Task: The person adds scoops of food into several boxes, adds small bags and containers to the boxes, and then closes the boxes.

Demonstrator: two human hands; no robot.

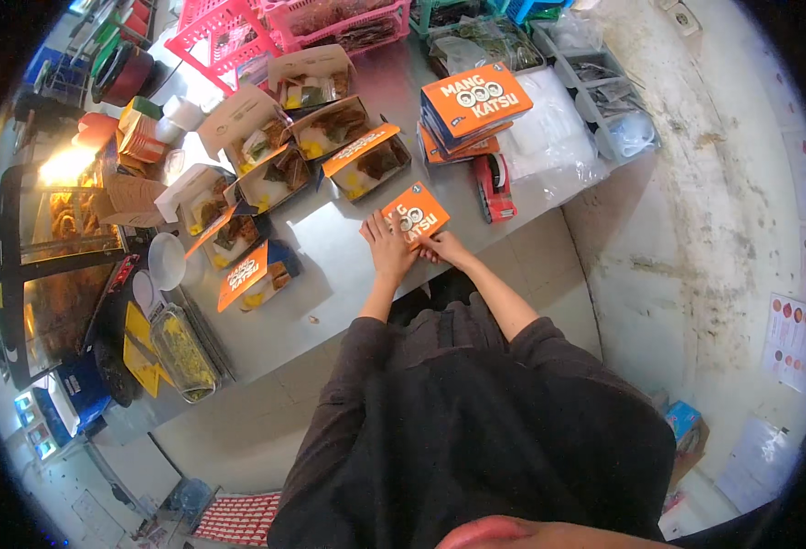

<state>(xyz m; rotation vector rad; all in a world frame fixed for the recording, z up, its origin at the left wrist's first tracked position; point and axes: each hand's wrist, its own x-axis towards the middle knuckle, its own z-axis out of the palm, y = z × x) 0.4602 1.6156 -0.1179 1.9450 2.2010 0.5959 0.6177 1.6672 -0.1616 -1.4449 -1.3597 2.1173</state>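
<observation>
A closed orange cardboard food box [425, 209] with printed writing lies on the steel table in front of me. My left hand [388, 241] rests over its left side, fingers spread across the lid. At the near edge, my right hand [446, 248] has its fingers curled against the box, close to the left thumb. Both hands are on the box; its underside is hidden. Just beyond it stands an open box of food [369, 168] with rice, something yellow and browned pieces. To the right is a red tape dispenser [495, 192].
Several more open food boxes [269, 175] stand to the left. A stack of folded orange boxes [475, 99] sits beside clear plastic bags [547, 130]. A lit food warmer [67, 233], a glass dish [183, 350] and a yellow board with a knife [142, 350] are at far left.
</observation>
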